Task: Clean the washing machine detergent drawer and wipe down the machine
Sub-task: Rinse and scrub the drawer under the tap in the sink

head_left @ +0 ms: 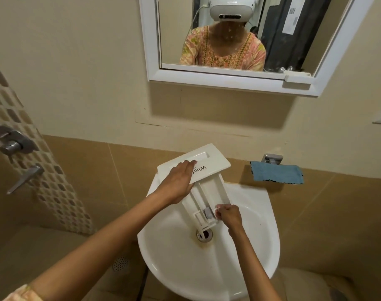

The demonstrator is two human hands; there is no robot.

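While flat left hand [178, 184] pins detergent drawer [211, 190], keep right hand [228, 216] pinching its rear end, low over washbasin [250, 246].

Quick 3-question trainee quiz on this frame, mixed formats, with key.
1. True or false: the detergent drawer reaches over the sink.
2. Which hand rests on the drawer's front panel?
3. The blue cloth is: A) in the sink, B) draped over a metal fitting on the wall, C) on the floor.
Key: 1 true; 2 the left hand; 3 B.
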